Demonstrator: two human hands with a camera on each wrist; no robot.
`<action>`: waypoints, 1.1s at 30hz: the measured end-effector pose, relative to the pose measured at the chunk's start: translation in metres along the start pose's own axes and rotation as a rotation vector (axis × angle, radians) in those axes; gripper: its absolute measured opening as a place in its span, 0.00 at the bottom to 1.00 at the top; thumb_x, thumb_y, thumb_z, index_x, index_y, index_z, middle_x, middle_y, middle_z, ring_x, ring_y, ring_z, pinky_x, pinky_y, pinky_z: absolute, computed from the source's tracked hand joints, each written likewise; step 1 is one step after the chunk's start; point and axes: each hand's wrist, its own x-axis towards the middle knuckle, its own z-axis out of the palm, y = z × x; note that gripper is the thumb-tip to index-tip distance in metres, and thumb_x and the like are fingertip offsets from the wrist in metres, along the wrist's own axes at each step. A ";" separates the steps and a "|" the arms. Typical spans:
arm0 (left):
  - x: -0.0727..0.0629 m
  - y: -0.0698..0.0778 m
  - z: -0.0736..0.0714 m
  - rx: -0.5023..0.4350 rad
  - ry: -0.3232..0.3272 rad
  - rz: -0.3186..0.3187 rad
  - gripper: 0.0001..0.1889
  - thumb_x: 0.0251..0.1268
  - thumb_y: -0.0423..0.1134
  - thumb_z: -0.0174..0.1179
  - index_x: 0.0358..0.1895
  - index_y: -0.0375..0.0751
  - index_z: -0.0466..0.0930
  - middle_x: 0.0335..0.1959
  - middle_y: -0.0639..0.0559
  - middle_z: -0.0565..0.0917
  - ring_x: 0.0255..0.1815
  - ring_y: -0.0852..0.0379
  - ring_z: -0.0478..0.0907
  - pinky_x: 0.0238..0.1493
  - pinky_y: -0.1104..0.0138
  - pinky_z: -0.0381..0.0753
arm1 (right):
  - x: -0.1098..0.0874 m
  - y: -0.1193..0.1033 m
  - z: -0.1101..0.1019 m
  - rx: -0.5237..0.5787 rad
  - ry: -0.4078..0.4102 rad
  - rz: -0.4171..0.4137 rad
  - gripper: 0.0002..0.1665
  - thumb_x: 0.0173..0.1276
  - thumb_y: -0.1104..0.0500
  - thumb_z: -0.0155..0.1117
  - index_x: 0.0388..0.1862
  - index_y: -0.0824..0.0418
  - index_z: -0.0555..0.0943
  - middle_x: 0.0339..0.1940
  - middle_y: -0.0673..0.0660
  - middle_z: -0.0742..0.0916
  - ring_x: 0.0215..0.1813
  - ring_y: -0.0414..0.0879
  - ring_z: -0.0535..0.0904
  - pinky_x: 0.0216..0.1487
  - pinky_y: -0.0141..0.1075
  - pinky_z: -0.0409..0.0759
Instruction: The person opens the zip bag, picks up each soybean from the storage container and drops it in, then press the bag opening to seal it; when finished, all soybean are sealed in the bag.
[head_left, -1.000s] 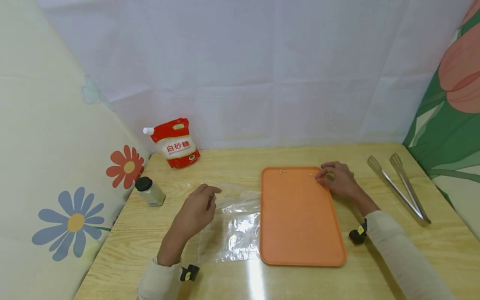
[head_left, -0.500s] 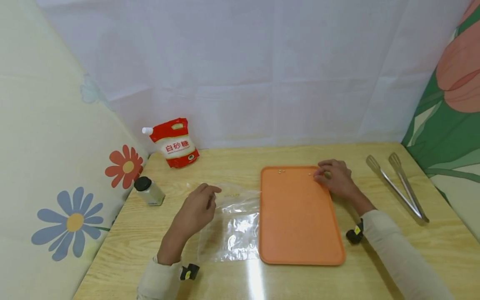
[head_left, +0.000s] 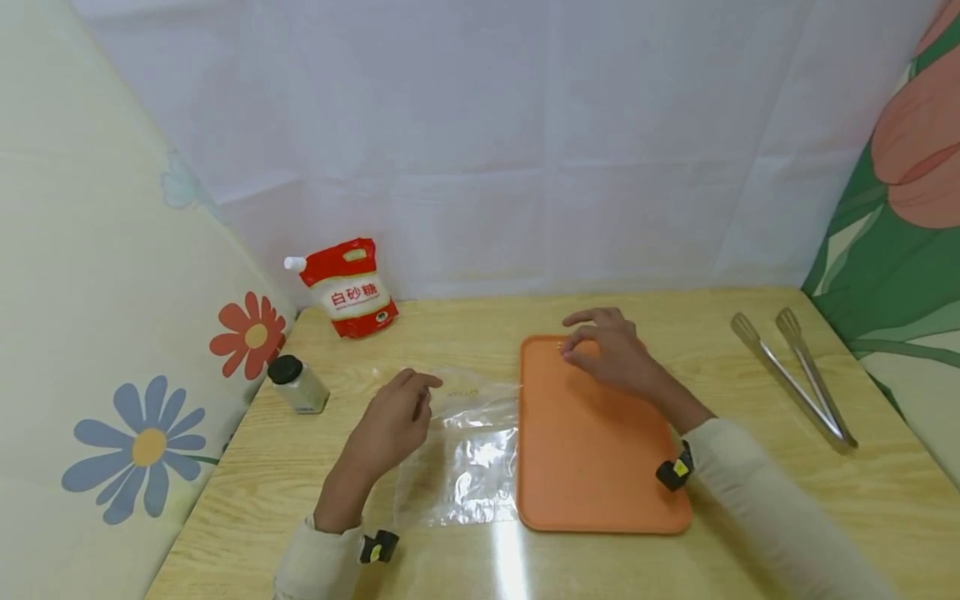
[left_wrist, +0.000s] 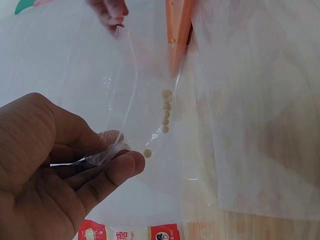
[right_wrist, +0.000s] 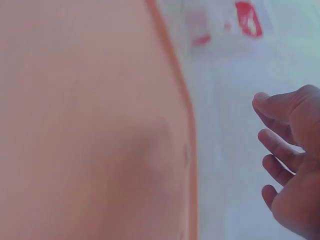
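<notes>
My left hand point(head_left: 395, 417) pinches the mouth edge of a clear plastic zip bag point(head_left: 472, 467), which lies against the tray's left side. In the left wrist view, several pale round beads point(left_wrist: 166, 115) are inside the bag, with one beside my fingertip. My right hand point(head_left: 611, 354) hovers over the far end of an orange tray point(head_left: 585, 467). Its thumb and forefinger meet at the tips and seem to pinch a small bead, which the fingers hide. The other fingers are loosely bent. Tiny beads lie along the tray's far edge, partly covered by this hand.
A red and white sugar pouch point(head_left: 348, 287) with a white cap stands at the back left. Nearer is a jar point(head_left: 300, 387) with a black lid, tilted. Metal tongs point(head_left: 798, 379) lie at the right. A white cloth point(head_left: 480, 150) hangs behind the table.
My right hand has moved left from the tray's far right corner towards its far left corner, fingertips still together. My left hand and the bag have stayed in place.
</notes>
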 end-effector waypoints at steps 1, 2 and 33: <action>0.000 0.000 0.000 0.000 0.002 0.003 0.14 0.67 0.25 0.55 0.54 0.31 0.80 0.41 0.45 0.78 0.31 0.56 0.72 0.31 0.64 0.75 | 0.003 -0.007 0.003 0.012 -0.014 -0.015 0.06 0.69 0.53 0.70 0.37 0.54 0.88 0.64 0.55 0.79 0.70 0.60 0.62 0.62 0.65 0.53; 0.000 0.000 0.000 0.000 0.003 0.005 0.14 0.67 0.25 0.55 0.54 0.31 0.80 0.41 0.45 0.78 0.31 0.57 0.71 0.31 0.64 0.75 | 0.007 -0.013 0.006 0.028 -0.028 -0.028 0.06 0.69 0.52 0.70 0.37 0.53 0.88 0.64 0.54 0.79 0.70 0.58 0.62 0.62 0.64 0.54; 0.001 0.001 0.001 0.005 0.029 0.034 0.13 0.66 0.25 0.56 0.52 0.31 0.81 0.38 0.46 0.78 0.32 0.55 0.73 0.33 0.63 0.76 | 0.036 -0.071 0.043 0.125 -0.124 -0.158 0.04 0.70 0.53 0.69 0.42 0.44 0.86 0.62 0.49 0.80 0.67 0.50 0.66 0.64 0.59 0.60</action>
